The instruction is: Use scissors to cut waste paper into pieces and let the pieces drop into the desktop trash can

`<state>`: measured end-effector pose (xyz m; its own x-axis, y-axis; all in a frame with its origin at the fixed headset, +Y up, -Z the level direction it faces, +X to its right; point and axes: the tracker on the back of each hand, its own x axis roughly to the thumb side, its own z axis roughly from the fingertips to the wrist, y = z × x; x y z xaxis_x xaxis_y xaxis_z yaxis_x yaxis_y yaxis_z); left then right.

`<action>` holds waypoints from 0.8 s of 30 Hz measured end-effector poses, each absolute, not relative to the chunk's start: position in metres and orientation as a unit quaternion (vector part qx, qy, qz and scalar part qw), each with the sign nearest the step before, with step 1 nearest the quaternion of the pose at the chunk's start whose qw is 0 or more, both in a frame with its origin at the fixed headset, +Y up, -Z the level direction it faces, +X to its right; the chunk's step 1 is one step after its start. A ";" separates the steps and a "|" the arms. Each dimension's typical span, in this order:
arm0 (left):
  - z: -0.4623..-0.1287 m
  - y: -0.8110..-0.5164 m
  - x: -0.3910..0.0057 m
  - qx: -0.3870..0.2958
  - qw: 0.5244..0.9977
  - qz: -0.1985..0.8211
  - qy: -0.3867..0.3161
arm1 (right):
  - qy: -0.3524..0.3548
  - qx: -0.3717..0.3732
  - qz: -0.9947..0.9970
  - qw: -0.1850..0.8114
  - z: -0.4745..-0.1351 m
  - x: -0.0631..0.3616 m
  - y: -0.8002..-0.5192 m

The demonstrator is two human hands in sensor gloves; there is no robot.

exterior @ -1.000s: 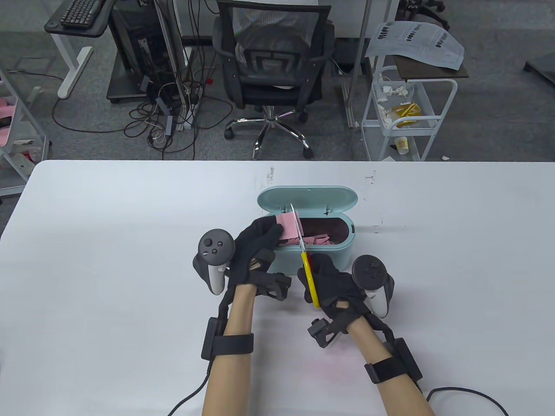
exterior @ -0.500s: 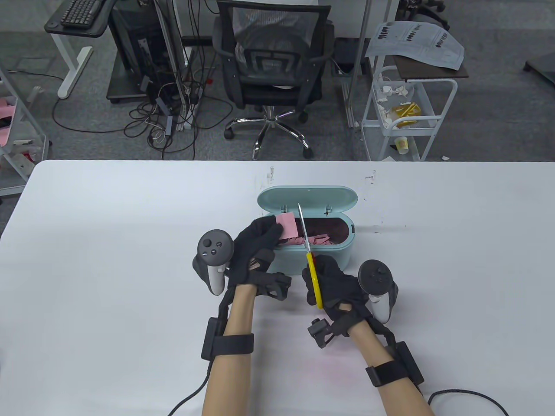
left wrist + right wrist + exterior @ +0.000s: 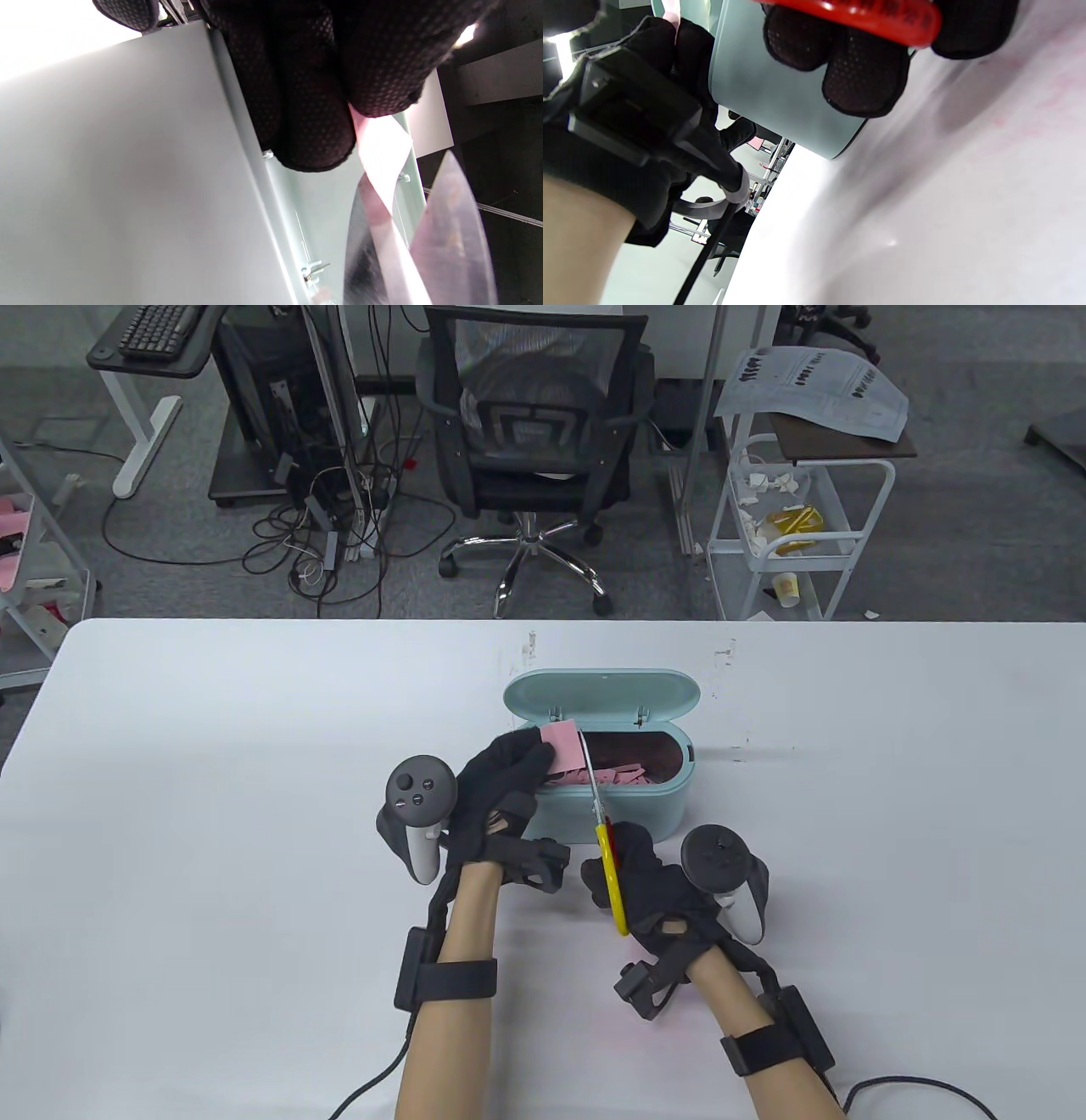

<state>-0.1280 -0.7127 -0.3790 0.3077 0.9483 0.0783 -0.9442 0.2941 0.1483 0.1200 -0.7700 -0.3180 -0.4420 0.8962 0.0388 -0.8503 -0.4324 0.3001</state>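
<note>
Table view: a pink paper (image 3: 562, 746) is pinched by the left hand (image 3: 496, 802) over the left end of the open trash can (image 3: 645, 814) on the table (image 3: 212, 814); yellow-handled scissors (image 3: 604, 836) are gripped by the right hand (image 3: 653, 878), blades against the paper's right edge.

Left wrist view: the paper (image 3: 384, 156) is clamped between fingertips (image 3: 314, 127), parted blades (image 3: 449, 237) straddling it.

Right wrist view: fingers (image 3: 865, 82) are curled through a red handle loop (image 3: 865, 17), beside the can (image 3: 772, 101)
</note>
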 end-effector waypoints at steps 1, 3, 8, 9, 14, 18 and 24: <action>-0.379 -0.713 -0.128 0.083 0.804 0.588 0.012 | 0.114 0.094 0.846 0.512 -0.317 0.119 -0.770; -0.379 -0.713 -0.128 0.084 0.803 0.590 0.014 | 0.110 0.092 0.855 0.498 -0.317 0.116 -0.769; -0.379 -0.713 -0.128 0.085 0.805 0.586 0.013 | 0.083 0.082 0.867 0.484 -0.321 0.113 -0.765; -0.379 -0.713 -0.128 0.084 0.805 0.587 0.013 | 0.085 0.082 0.864 0.489 -0.322 0.112 -0.766; -0.379 -0.713 -0.129 0.084 0.805 0.588 0.013 | 0.088 0.085 0.858 0.499 -0.324 0.109 -0.766; -0.379 -0.713 -0.128 0.084 0.804 0.589 0.014 | 0.087 0.085 0.858 0.500 -0.325 0.109 -0.766; -0.379 -0.713 -0.129 0.087 0.807 0.584 0.013 | 0.081 0.081 0.850 0.514 -0.325 0.110 -0.765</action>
